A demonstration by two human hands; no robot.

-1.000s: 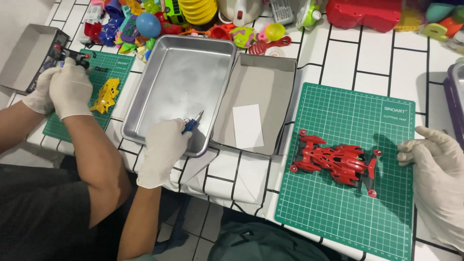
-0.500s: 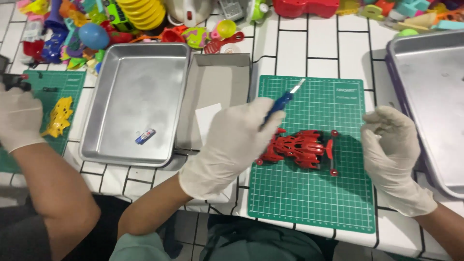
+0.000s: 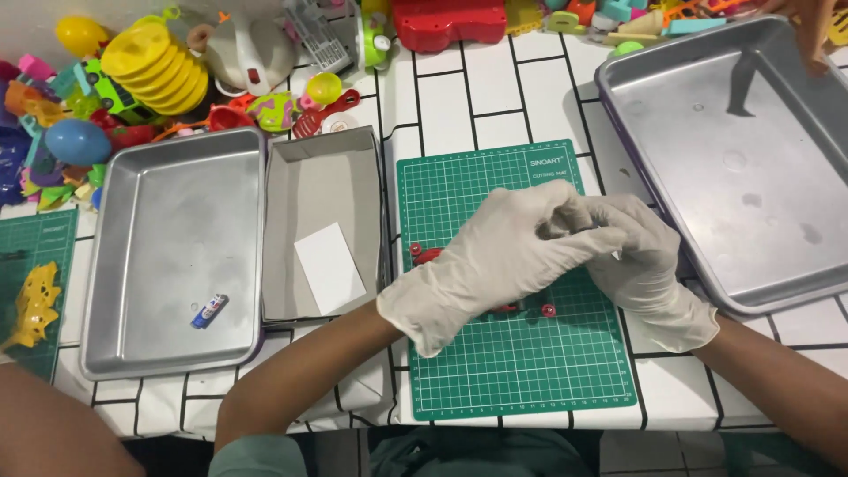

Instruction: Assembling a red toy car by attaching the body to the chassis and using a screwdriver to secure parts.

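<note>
Head view: both gloved hands, left hand (image 3: 490, 261) and right hand (image 3: 645, 256), meet over the red toy car (image 3: 430, 254) on the green cutting mat (image 3: 512, 371); fingers (image 3: 574, 208) clenched together above it, their grasp hidden.

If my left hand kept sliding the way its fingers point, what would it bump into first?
The left hand points rightward and already meets the right hand over the green cutting mat. Past that, likely the rim of the large metal tray, though height is unclear.

White card (image 3: 329, 268) lies in grey box (image 3: 323, 177).
</note>
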